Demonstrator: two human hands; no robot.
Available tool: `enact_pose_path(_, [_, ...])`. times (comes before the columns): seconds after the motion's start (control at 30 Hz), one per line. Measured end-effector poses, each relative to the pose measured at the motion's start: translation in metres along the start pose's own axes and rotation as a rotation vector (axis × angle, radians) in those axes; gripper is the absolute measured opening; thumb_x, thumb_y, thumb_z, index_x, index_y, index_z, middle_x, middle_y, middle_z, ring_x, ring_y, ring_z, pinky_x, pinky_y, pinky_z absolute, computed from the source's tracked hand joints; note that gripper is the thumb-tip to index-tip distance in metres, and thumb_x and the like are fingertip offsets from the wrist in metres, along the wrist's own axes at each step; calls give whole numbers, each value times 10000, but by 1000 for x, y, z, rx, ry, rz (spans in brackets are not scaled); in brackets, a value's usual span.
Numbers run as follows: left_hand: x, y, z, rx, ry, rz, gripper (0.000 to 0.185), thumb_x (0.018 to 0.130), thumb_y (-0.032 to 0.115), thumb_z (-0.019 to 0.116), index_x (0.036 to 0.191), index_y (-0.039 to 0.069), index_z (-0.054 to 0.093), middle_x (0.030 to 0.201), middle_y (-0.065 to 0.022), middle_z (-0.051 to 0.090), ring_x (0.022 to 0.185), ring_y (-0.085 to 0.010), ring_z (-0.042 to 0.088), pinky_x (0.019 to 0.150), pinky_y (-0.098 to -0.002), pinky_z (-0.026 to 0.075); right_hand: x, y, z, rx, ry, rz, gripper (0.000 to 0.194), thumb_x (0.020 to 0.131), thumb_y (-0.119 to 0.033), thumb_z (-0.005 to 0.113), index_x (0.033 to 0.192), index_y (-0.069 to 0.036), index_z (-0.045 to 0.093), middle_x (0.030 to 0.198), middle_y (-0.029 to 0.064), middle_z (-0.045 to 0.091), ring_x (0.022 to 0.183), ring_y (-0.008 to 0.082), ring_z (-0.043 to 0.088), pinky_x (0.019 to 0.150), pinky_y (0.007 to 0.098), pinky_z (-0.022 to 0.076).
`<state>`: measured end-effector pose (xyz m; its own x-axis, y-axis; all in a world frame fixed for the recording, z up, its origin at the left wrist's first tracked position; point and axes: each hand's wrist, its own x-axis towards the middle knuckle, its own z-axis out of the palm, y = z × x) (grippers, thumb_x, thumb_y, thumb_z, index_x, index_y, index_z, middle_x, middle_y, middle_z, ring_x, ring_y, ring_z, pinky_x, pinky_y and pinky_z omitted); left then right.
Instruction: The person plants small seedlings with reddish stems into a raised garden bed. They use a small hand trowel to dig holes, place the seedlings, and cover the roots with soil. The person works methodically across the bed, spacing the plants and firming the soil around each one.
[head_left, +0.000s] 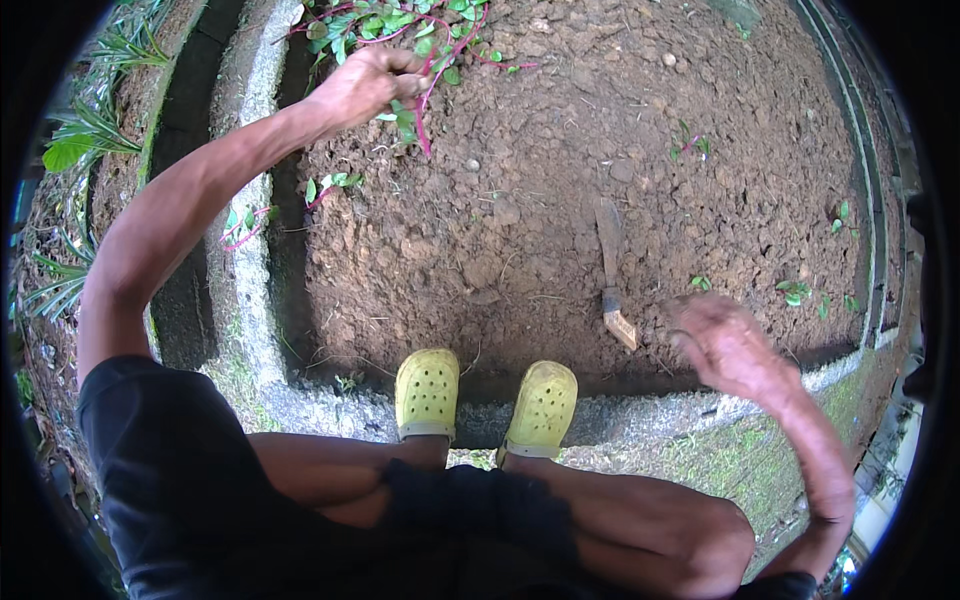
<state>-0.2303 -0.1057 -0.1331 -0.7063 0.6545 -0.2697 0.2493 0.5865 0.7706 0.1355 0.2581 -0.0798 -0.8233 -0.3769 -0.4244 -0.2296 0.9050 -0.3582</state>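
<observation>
My left hand pinches a red-stemmed vine cutting between thumb and fingers, at the upper left of the soil bed. Beyond it lies a heap of leafy red-stemmed vines, which partly overlaps the cutting in view. My right hand, blurred, hovers low over the near right part of the bed with its thumb apart; nothing shows in it. Just past its fingers a small green sprig stands in the soil. A knife with a worn blade and a pale handle end lies to the left of that hand.
Brown, clumpy soil fills a bed edged by a concrete curb. Small cuttings stand at the right; one loose cutting rests on the left curb. My yellow clogs are at the near edge. Spiky plants grow outside, left.
</observation>
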Motion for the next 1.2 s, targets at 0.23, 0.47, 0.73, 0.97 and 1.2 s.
enact_pose_path(0.23, [65, -34, 141, -232, 397, 192, 216, 969, 215, 723, 1125, 73, 769, 1072, -95, 774, 1001, -181, 714, 900, -372, 564, 153, 51, 4, 183, -193, 192, 327, 1098, -187, 433, 1206, 33, 651, 743, 176, 559, 565, 193, 492, 723, 411, 629])
enact_pose_path(0.47, [66, -82, 170, -260, 577, 89, 236, 990, 165, 728, 1173, 18, 753, 1021, -67, 759, 864, -120, 695, 790, -285, 570, 353, 109, 108, 178, -105, 309, 630, 1113, -467, 272, 1239, 1, 674, 942, 209, 676, 861, 299, 639, 945, 569, 518])
enact_pose_path(0.73, [101, -90, 199, -565, 608, 48, 215, 992, 122, 686, 1153, -4, 753, 996, -120, 773, 859, -159, 739, 776, -305, 606, 378, 94, 139, 148, 33, 475, 766, 1082, -611, 208, 1158, -39, 712, 1135, 167, 724, 1094, 267, 651, 975, 525, 439])
enact_pose_path(0.97, [145, -88, 242, 45, 380, 246, 246, 955, 196, 700, 1158, 73, 761, 1132, -176, 745, 1041, -385, 707, 931, -426, 565, 359, 76, 133, 136, 12, 449, 827, 1037, -676, 301, 1286, 20, 672, 1300, 215, 682, 1257, 280, 606, 1066, 554, 414])
enact_pose_path(1.2, [144, -103, 259, -34, 225, 132, 256, 984, 188, 659, 1196, 72, 743, 1197, -180, 734, 1095, -362, 709, 972, -409, 563, 352, 76, 152, 168, 116, 447, 871, 969, -719, 417, 1374, 30, 605, 1341, 209, 652, 1271, 325, 582, 1055, 509, 413])
